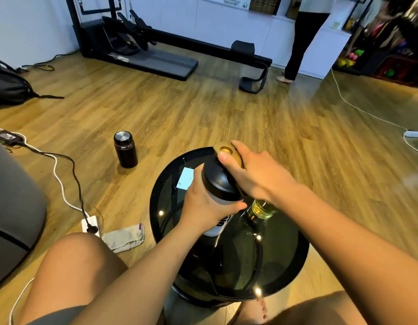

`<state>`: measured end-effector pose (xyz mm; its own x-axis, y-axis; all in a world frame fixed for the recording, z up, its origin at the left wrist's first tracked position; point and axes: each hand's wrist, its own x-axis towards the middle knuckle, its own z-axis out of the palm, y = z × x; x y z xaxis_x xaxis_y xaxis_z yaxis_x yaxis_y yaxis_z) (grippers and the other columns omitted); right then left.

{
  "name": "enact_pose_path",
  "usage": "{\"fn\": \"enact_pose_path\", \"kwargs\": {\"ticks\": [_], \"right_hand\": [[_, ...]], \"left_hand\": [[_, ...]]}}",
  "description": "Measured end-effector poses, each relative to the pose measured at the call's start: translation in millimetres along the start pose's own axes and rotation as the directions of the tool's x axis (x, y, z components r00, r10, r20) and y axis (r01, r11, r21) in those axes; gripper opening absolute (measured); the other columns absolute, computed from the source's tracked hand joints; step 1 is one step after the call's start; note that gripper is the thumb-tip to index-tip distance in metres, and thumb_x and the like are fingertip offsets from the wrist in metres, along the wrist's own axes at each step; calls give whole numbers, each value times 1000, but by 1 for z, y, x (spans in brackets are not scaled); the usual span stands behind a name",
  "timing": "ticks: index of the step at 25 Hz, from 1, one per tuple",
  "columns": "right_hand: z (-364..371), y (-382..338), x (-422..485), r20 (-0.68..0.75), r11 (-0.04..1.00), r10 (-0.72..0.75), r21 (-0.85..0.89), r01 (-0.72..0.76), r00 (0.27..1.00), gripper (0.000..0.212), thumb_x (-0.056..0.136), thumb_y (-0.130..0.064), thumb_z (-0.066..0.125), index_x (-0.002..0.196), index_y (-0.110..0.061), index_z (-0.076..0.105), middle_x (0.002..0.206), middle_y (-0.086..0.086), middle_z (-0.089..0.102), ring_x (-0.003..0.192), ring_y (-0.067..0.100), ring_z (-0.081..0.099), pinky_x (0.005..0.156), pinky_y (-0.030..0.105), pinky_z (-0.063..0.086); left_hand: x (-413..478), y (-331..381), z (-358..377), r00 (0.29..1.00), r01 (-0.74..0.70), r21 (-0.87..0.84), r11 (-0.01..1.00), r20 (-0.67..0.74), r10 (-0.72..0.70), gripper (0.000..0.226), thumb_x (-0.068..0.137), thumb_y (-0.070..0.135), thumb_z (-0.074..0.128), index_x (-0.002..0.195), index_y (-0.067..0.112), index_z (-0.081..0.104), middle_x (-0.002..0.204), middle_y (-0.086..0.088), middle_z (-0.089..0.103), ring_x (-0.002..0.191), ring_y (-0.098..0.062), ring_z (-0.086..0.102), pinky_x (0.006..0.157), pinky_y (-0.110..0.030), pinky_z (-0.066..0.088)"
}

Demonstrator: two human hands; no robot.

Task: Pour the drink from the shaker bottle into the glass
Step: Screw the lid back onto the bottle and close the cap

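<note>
My left hand (203, 207) is wrapped tight around the middle of the shaker bottle (218, 184), fingers curled round its pale body with the thumb across the front. My right hand (255, 174) sits on top, fingers closed over the gold cap (226, 150), thumb pressing its near edge. The bottle is tilted away from me, above the round dark glass bench (285, 266), with a black upper section and a whitish lower part with dark lettering, mostly hidden under my left hand. Just beside it, below my right wrist, stands the glass (262, 209), with yellowish liquid showing in it. Through the bench top a pale blue card (186, 178) shows. On the wooden floor (226, 109) to the left stands a dark flask (125, 150).
</note>
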<state>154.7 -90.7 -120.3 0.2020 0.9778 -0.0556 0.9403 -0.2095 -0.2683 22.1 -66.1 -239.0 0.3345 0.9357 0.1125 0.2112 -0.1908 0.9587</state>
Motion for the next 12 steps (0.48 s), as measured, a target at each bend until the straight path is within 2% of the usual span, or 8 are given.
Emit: {"fn": "enact_pose_path", "kwargs": {"ticks": [2, 4, 5, 6, 8, 10, 12], "right_hand": [[2, 3, -2, -34, 995, 67, -67, -69, 997, 89, 82, -85, 6, 123, -22, 55, 79, 6, 57, 82, 34, 57, 75, 44, 51], [-3, 9, 3, -93, 988, 91, -117, -102, 992, 90, 80, -87, 4, 102, -19, 58, 86, 11, 63, 82, 34, 60, 72, 43, 50], [-6, 9, 5, -102, 995, 47, -80, -55, 994, 87, 81, -87, 8, 106, -19, 57, 93, 11, 66, 84, 32, 61, 71, 42, 50], [-7, 9, 6, -91, 999, -30, -13, 29, 995, 84, 84, -84, 16, 122, -19, 53, 101, 7, 66, 88, 28, 61, 71, 40, 50], [-4, 4, 4, -40, 982, -161, 92, 164, 986, 77, 91, -75, 31, 150, -25, 32, 102, -4, 62, 91, 20, 60, 68, 30, 45], [1, 1, 1, -79, 986, -127, 100, 135, 989, 78, 91, -74, 30, 155, -31, 19, 82, -7, 59, 80, 20, 62, 59, 30, 44], [2, 4, 2, -176, 999, -33, -3, 33, 984, 79, 88, -78, 19, 152, -31, 21, 69, -1, 53, 76, 30, 64, 58, 37, 45]], "left_hand": [[1, -2, 0, 1000, -14, -1, 1000, -1, 14, 108, 43, 54, 94, 132, 47, 32, 118, 30, 53, 108, 6, 57, 82, -6, 42], [2, -4, 0, 1000, -19, 0, 1000, 2, 19, 108, 44, 53, 95, 132, 44, 33, 118, 30, 54, 108, 8, 56, 80, -3, 42], [2, -4, -1, 1000, -20, 2, 1000, 1, 20, 107, 45, 53, 94, 132, 44, 33, 119, 30, 54, 109, 9, 55, 79, -1, 41], [2, -5, -1, 1000, -22, 6, 1000, 1, 22, 107, 45, 54, 94, 133, 43, 34, 119, 29, 54, 110, 9, 55, 80, -2, 41], [2, -7, 0, 1000, -15, 12, 1000, 9, 15, 109, 45, 54, 95, 136, 36, 37, 122, 23, 57, 113, 3, 57, 82, -5, 42], [2, -7, 0, 1000, -10, 23, 1000, 6, 10, 110, 47, 50, 97, 137, 35, 38, 122, 22, 58, 110, 6, 57, 80, -3, 43], [2, -7, 0, 1000, -8, 25, 1000, 3, 8, 111, 49, 48, 99, 140, 34, 37, 118, 29, 54, 106, 22, 50, 79, 5, 37]]}}
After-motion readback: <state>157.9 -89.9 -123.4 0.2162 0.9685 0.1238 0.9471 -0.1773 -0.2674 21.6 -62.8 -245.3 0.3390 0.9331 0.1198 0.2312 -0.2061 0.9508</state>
